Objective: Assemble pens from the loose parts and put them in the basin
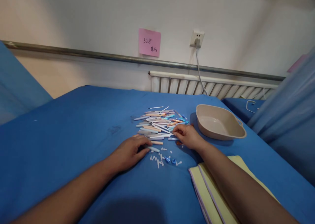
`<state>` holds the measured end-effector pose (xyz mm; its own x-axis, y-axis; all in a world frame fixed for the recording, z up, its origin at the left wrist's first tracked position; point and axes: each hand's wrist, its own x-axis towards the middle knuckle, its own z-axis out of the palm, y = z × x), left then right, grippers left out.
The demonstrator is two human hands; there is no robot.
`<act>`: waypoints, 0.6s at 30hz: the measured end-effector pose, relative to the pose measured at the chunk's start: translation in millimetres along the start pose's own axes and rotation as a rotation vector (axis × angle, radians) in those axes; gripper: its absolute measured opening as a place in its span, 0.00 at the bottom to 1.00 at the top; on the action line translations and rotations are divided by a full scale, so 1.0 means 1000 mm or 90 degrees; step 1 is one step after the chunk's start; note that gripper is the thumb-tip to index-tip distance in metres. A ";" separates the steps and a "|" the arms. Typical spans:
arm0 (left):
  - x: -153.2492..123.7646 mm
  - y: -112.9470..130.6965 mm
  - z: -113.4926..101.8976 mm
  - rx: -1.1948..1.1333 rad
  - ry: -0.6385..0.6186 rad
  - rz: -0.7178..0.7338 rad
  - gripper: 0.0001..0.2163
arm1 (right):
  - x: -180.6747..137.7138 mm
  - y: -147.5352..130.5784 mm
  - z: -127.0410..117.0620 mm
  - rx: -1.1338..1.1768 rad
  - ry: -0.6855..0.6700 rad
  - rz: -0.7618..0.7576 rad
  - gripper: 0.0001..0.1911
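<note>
A heap of pens, pen barrels and thin white refills [157, 120] lies across the middle of the blue-covered table. My left hand [133, 151] is at the heap's near left edge, thumb and fingers closed around the end of a pale blue pen barrel [154, 149]. At the right side of the heap, my right hand [187, 136] pinches at the end of a white pen refill [166, 134]; its fingertips partly hide the contact. Just in front of the hands are scattered several small white tips [158, 163] and blue pen parts [167, 159].
A beige plastic basin [240, 132] stands right of the heap. Under my right forearm is a folded yellow towel [204, 184]. Behind the table are a radiator [177, 83], a metal rail [110, 57], a plugged socket [197, 39] and a pink note [149, 42]. Blue curtains [290, 119] hang at the sides.
</note>
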<state>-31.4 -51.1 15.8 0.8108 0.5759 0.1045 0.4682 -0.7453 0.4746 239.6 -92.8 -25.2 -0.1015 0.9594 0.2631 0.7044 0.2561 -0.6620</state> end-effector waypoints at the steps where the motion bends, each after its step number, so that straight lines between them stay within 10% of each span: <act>1: 0.000 0.000 0.001 0.006 -0.003 0.004 0.09 | 0.000 -0.003 0.000 0.001 -0.007 -0.005 0.04; 18: -0.004 0.003 -0.013 0.036 0.037 -0.001 0.07 | 0.001 -0.025 0.011 -0.197 -0.063 -0.119 0.08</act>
<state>-37.7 -51.5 28.5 0.7895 0.5939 0.1546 0.4895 -0.7614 0.4252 214.1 -96.5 -16.6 -0.3053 0.9103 0.2796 0.8448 0.3944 -0.3617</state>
